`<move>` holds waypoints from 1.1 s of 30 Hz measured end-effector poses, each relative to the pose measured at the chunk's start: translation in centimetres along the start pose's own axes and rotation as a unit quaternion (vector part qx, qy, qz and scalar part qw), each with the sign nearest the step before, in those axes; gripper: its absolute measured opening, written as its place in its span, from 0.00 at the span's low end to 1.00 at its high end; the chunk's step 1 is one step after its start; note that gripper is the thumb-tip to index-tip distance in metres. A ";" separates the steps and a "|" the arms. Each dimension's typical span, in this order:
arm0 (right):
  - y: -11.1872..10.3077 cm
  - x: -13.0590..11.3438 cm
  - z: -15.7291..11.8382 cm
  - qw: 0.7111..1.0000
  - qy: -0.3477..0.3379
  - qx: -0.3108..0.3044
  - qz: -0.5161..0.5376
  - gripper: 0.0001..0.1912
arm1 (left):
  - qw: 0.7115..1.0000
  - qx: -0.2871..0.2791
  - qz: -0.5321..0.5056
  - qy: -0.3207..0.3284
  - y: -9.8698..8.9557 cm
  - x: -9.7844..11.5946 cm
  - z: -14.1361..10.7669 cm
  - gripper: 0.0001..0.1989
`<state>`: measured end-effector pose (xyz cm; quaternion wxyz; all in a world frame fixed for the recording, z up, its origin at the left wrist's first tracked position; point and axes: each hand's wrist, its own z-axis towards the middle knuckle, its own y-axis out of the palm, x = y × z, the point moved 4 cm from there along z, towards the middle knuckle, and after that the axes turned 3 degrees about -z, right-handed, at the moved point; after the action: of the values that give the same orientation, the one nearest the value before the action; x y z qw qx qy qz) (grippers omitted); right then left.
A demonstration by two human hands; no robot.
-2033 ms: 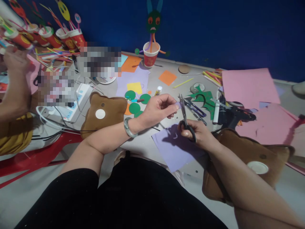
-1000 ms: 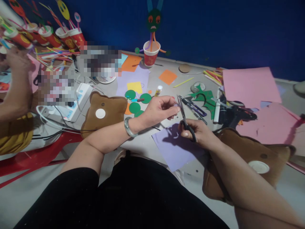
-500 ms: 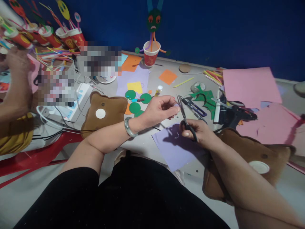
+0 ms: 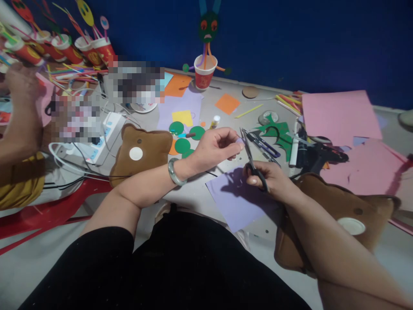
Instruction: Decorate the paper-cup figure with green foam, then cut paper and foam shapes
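My right hand grips a pair of black-handled scissors, its blades pointing up and away toward my left fingertips. My left hand, a bangle at its wrist, is closed in a pinch beside the blades. A small purple scrap of paper shows at those fingertips, mostly hidden. Beneath both hands lies a sheet of purple paper with their shadows on it. Just beyond the scissors are a utility knife and cut green paper. Green paper circles lie left of my left hand.
A red paper cup with a green puppet head stands at the back. Glue gun and pink paper are right. Brown cushions flank me. A power strip and a co-worker's arm are left.
The scissor blades have closed slightly at my left fingertips. Both hands stay in nearly the same place.
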<state>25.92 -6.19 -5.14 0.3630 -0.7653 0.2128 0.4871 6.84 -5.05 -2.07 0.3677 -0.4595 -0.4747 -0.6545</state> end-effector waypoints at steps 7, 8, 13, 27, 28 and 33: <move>0.0 0.2 -0.1 1.000 -0.001 0.003 0.000 0.37 | 1.000 0.004 -0.001 0.007 0.0 0.3 0.0 0.22; 0.0 0.1 -0.1 1.000 -0.001 0.003 0.000 0.37 | 1.000 0.004 -0.001 0.009 0.0 0.3 -0.1 0.22; 0.0 -0.6 -0.3 1.000 0.007 0.001 -0.013 0.37 | 1.000 0.006 0.007 0.012 -0.1 0.2 0.0 0.21; 0.3 -1.3 -0.2 1.000 -0.008 0.002 0.013 0.34 | 1.000 0.001 0.002 0.013 0.0 0.3 -0.1 0.23; 0.3 -1.3 -0.2 1.000 -0.013 0.003 0.014 0.34 | 1.000 -0.002 0.004 0.012 0.0 0.3 -0.1 0.23; 0.4 -1.1 0.0 1.000 -0.025 0.005 0.000 0.35 | 1.000 -0.017 -0.005 0.006 0.3 -0.1 -0.1 0.24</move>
<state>25.18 -6.42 -4.32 0.3717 -0.7511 0.2065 0.5049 7.10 -5.23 -2.15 0.3596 -0.4596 -0.4631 -0.6671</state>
